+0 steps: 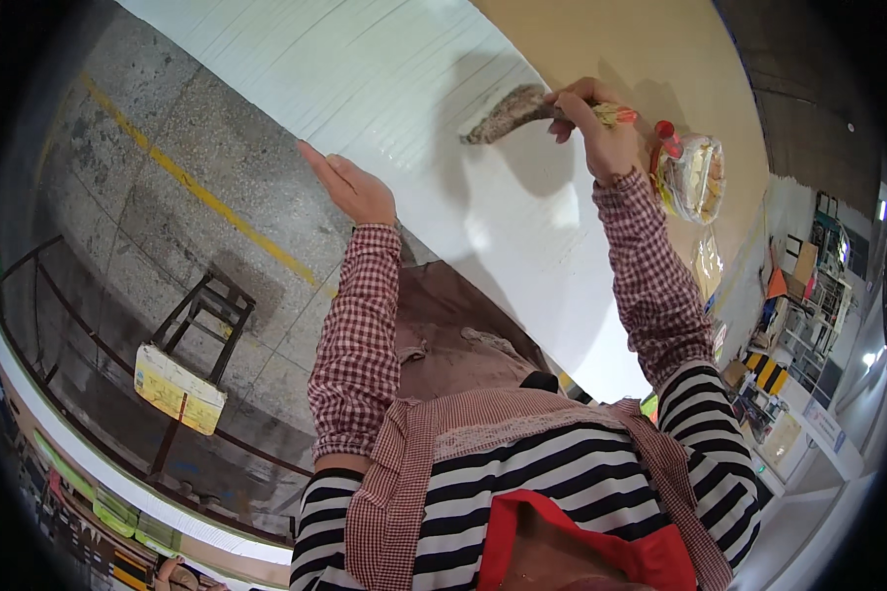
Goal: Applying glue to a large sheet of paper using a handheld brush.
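Observation:
My right hand (596,128) is closed around a curved brush (508,114) with grey-brown bristles, over a white sheet (404,108) with fine creases. The end showing behind my fingers is yellowish and red. Whether the bristles touch the sheet I cannot tell. At the sheet's left edge, my left hand (355,187) has its fingers stretched out and holds nothing. Just right of my right hand stands a clear plastic container (695,177) with pale contents and a red part at its top, on the tan surface (650,49).
A dark stool frame (207,320) stands on the grey floor at left, by a yellow-and-white box (179,386). Along the floor runs a yellow line (202,207). Shelves and equipment (808,295) fill the far right.

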The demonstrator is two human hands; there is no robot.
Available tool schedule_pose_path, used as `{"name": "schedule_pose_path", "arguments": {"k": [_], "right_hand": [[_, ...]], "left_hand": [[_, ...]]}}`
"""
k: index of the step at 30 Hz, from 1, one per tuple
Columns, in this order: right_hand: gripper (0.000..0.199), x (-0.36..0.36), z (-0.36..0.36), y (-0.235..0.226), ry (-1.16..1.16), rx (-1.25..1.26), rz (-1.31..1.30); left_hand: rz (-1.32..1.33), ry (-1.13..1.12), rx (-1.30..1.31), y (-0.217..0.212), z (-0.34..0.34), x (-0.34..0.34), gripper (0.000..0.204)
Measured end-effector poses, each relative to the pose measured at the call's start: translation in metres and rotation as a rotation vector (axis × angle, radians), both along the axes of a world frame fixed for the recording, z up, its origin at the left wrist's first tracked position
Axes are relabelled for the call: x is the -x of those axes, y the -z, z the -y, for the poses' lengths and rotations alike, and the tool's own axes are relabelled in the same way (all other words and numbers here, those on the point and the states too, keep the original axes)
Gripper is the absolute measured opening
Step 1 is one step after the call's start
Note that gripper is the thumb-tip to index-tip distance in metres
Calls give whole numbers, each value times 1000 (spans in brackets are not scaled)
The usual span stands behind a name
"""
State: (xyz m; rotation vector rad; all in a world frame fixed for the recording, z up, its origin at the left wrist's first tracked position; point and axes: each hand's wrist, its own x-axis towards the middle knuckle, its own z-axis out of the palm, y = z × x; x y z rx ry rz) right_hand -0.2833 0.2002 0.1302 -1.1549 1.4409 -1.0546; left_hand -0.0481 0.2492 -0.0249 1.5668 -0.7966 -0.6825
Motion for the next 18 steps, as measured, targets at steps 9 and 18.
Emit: {"name": "schedule_pose_path", "arguments": {"k": [9, 18], "right_hand": [[14, 70, -94, -25, -41, -147, -150], [23, 78, -49, -62, 0, -2, 278]], "left_hand": [[-86, -70, 18, -6, -12, -2, 55], [10, 33, -63, -1, -61, 41, 58]]}}
